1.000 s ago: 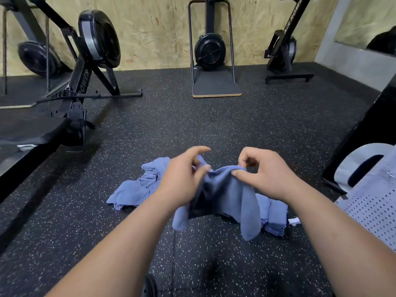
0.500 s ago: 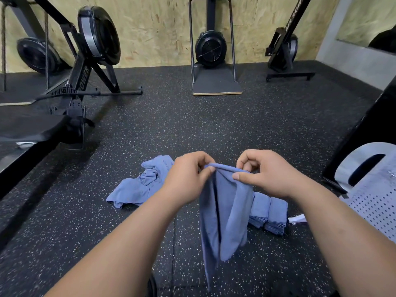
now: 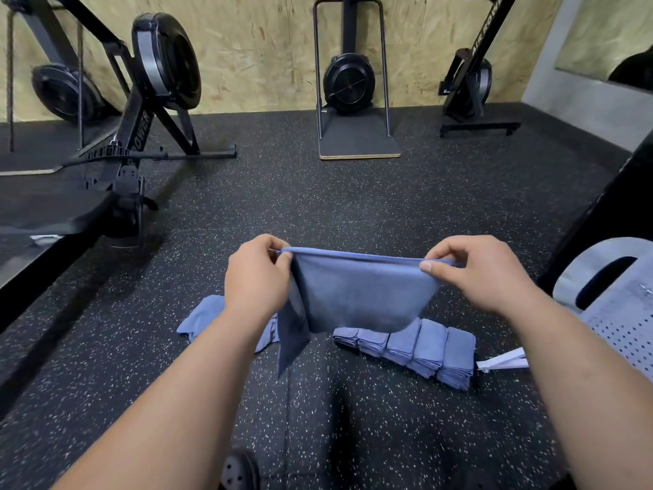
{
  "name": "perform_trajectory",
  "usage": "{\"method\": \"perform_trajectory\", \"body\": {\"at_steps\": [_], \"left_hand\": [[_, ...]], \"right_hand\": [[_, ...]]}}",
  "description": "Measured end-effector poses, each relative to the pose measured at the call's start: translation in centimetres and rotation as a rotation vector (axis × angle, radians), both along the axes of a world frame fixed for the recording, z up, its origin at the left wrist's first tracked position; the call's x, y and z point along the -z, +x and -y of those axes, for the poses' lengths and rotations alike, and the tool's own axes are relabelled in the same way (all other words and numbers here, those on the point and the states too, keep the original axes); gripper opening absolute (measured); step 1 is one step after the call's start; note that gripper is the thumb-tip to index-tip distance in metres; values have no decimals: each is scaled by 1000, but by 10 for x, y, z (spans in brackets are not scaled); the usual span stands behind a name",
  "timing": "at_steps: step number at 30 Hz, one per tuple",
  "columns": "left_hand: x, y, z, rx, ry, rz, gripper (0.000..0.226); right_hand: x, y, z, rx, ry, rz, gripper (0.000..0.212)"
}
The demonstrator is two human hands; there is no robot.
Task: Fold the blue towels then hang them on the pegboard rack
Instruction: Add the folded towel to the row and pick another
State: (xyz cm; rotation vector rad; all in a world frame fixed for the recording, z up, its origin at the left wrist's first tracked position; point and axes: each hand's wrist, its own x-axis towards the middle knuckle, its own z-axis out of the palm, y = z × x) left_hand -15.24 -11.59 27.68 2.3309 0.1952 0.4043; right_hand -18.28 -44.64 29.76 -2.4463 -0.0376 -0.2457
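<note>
Head view: left grip (image 3: 259, 277) and right grip (image 3: 484, 274) are each clamped on a top corner of one towel (image 3: 360, 291), thumb against forefinger. The towel is in the air over the floor (image 3: 353, 206), between the two arms. Its top edge is pulled taut so the cloth hangs flat, probably to square it before the first fold. One flap on the left side hangs lower, so it's not square yet.

On the floor below, the stack (image 3: 417, 344) of folded towels leans in a row to the right. The loose heap (image 3: 205, 316) lies to the left, partly hidden by the left forearm. It looks like a sorting layout: raw on the left, done on the right, work in the middle.

A white perforated panel (image 3: 622, 334) shows at the right edge. It could be the rack, but that can't be confirmed.

Compared with 0.5 s ago, the grips were near each other and the towel hung as a narrow bunched strip. Now they're well apart and the towel is spread wide. The stack and heap are unchanged. Nothing seen hung yet.
</note>
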Motion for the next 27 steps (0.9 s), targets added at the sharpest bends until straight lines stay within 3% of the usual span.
{"method": "perform_trajectory", "body": {"at_steps": [6, 11, 19, 22, 27], "left_hand": [[3, -2, 0, 45, -29, -3, 11], [4, -6, 17, 191, -171, 4, 13], [1, -20, 47, 428, -519, -77, 24], [0, -22, 51, 471, -565, -88, 27], [-1, -25, 55, 550, -605, -93, 27]], "right_hand": [[2, 3, -5, -14, 343, -24, 2], [-4, -3, -21, -101, 553, -172, 9], [-8, -10, -54, -304, 568, -381, 22], [-5, -10, -58, -332, 459, -295, 24], [5, -2, -63, -257, 358, -101, 6]]}}
